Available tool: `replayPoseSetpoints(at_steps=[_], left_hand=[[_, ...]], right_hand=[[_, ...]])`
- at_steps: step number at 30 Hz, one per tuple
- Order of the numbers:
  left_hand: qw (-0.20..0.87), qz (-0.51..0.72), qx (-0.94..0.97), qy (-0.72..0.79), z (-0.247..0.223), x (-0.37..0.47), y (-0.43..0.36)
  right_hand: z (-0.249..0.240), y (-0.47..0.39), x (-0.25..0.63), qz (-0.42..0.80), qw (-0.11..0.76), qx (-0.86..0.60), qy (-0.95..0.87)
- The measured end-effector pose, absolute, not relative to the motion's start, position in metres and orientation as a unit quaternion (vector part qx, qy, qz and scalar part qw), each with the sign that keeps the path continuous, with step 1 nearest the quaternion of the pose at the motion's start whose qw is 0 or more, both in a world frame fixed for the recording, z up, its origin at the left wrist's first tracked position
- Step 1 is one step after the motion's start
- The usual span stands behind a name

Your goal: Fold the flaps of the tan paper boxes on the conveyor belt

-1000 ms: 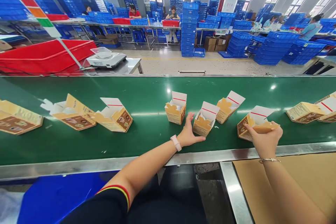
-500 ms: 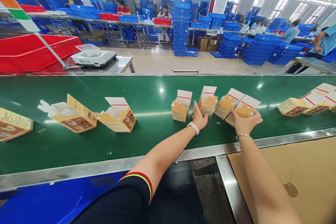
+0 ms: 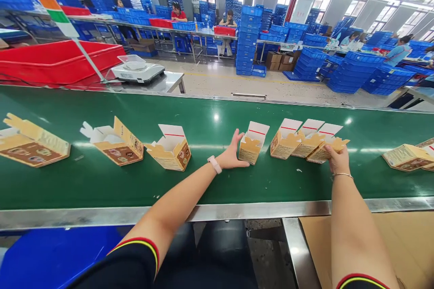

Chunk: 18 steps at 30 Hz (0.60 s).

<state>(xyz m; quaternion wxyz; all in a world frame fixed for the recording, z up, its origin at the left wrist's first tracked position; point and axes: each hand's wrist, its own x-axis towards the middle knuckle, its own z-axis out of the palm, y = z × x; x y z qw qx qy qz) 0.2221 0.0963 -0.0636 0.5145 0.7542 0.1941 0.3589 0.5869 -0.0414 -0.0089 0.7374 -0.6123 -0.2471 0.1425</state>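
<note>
My left hand point(image 3: 232, 154) is spread wide, thumb and fingers apart, at the left side of an open-topped small carton point(image 3: 250, 148) with its white flap raised. Farther right, three similar cartons stand side by side: a left carton point(image 3: 283, 144), a middle carton point(image 3: 303, 145) and a right carton point(image 3: 318, 153). My right hand point(image 3: 338, 159) grips the right carton at its right side, thumb in front; the other fingers are mostly hidden. All these cartons are tan and upright on the green conveyor belt point(image 3: 217, 189).
Left on the belt are an open carton point(image 3: 172, 151), another open carton point(image 3: 117, 144) and a tilted-looking carton point(image 3: 37, 144). More cartons point(image 3: 407, 157) lie at the far right. Beyond the belt stand a red bin point(image 3: 61, 65), a scale point(image 3: 139, 71) and stacked blue crates point(image 3: 249, 40).
My left hand has moved left from one carton to the carton beside it. The three cartons by my right hand now stand close together. The view has swung slightly left.
</note>
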Motion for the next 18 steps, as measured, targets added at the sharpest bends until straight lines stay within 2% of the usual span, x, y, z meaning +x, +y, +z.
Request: replayPoseSetpoints(at_steps=[3,9,13,18], left_hand=[[0.597,0.341,0.706,0.171,-0.068,0.257,0.110],[0.560,0.445,0.661,0.228,-0.074,0.331,0.094],[0.547,0.430,0.690,0.197,-0.068,0.361,0.080],[0.506,0.383,0.742,0.216,-0.062,0.351,0.064]], right_hand=[[-0.007,-0.039,0.594,0.154,0.734,-0.614,-0.248],[-0.008,-0.037,0.603,0.156,0.729,-0.620,-0.247],[-0.002,-0.038,0.603,0.196,0.712,-0.627,-0.249],[-0.003,-0.049,0.601,0.203,0.680,-0.654,-0.263]])
